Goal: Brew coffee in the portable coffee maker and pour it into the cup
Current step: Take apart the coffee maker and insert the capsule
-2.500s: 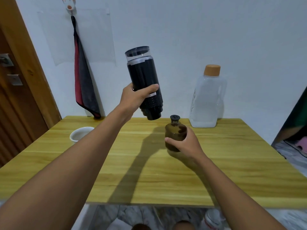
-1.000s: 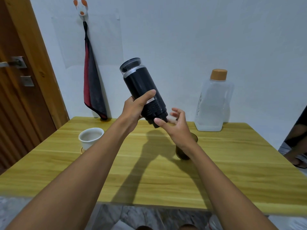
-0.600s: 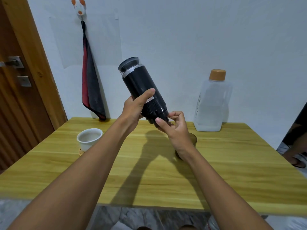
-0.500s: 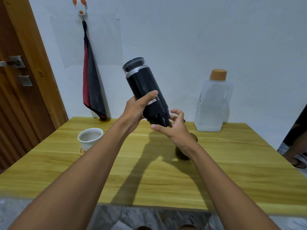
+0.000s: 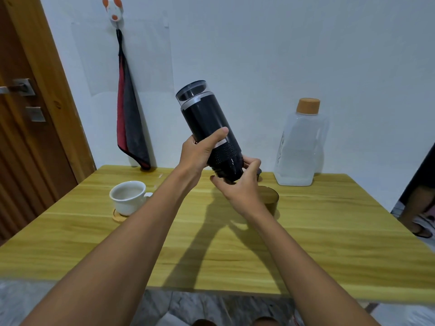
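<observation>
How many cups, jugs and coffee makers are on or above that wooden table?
Cups: 2 (white cup, brown cup)
Jugs: 1 (water jug)
Coffee makers: 1 (black coffee maker, held tilted above the table)
Total: 4

Bright even light, arm shadows on table [image 5: 329,231], wide-angle edge bending.

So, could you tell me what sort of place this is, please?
Probably a room in a home: a wooden table against a white wall, a cloth hung beside a wooden door, and a water jug.
</observation>
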The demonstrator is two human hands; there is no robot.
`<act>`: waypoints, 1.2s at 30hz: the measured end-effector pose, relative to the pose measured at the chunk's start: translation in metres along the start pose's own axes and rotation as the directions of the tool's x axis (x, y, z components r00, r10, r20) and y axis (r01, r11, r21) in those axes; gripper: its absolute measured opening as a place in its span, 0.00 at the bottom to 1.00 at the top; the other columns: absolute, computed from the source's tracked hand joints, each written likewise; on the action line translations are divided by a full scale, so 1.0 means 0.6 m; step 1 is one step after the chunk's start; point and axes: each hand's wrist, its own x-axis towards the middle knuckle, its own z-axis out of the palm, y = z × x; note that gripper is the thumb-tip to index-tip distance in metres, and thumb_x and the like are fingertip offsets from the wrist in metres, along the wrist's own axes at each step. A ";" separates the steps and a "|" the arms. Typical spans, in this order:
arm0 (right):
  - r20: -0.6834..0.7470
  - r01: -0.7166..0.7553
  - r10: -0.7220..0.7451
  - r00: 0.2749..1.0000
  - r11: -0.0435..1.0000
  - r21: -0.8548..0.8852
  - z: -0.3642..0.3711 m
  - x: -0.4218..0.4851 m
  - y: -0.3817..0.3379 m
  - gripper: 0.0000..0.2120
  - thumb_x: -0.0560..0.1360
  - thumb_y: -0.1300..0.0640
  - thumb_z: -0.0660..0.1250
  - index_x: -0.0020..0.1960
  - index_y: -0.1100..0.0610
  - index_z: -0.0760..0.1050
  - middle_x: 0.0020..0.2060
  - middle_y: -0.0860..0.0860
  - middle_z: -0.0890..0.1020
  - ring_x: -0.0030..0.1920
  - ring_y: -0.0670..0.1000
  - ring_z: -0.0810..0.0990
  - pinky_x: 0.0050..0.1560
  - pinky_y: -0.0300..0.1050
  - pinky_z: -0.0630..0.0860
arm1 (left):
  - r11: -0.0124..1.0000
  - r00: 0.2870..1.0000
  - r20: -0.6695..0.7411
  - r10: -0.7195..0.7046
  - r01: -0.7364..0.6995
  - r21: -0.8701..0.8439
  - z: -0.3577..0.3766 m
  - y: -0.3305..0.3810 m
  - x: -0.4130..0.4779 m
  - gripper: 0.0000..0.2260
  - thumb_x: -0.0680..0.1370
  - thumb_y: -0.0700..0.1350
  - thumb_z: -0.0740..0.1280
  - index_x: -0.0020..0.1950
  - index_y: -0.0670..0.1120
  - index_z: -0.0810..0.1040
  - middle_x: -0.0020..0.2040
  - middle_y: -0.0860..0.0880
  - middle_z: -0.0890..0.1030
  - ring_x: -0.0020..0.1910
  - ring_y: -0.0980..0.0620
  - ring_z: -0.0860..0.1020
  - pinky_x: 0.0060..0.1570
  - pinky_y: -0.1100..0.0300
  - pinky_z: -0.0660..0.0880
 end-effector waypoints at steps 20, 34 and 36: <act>-0.128 -0.038 0.026 0.991 0.995 -0.094 -0.028 -0.010 0.004 0.34 0.69 0.50 0.79 0.69 0.50 0.67 0.63 0.47 0.73 0.60 0.43 0.74 0.57 0.30 0.71 | 0.997 0.987 -0.158 0.010 -0.021 -0.069 -0.023 0.016 0.017 0.19 0.69 0.54 0.79 0.57 0.52 0.79 0.52 0.53 0.86 0.50 0.55 0.85 0.49 0.55 0.80; -0.038 -0.105 0.102 0.994 0.988 -0.109 -0.104 0.003 0.019 0.37 0.68 0.48 0.79 0.72 0.49 0.68 0.58 0.39 0.76 0.54 0.29 0.72 0.51 0.29 0.70 | 0.928 0.977 0.019 -0.210 0.193 0.318 -0.091 -0.176 0.017 0.28 0.65 0.43 0.84 0.61 0.51 0.77 0.53 0.54 0.83 0.52 0.57 0.80 0.43 0.65 0.74; -0.043 -0.110 0.105 0.993 0.988 -0.112 -0.103 0.005 0.022 0.38 0.67 0.47 0.80 0.72 0.49 0.68 0.60 0.40 0.76 0.55 0.30 0.72 0.52 0.30 0.70 | 0.920 0.974 0.023 -0.224 0.203 0.335 -0.093 -0.192 0.016 0.28 0.65 0.42 0.83 0.61 0.51 0.76 0.52 0.55 0.82 0.49 0.60 0.80 0.41 0.67 0.74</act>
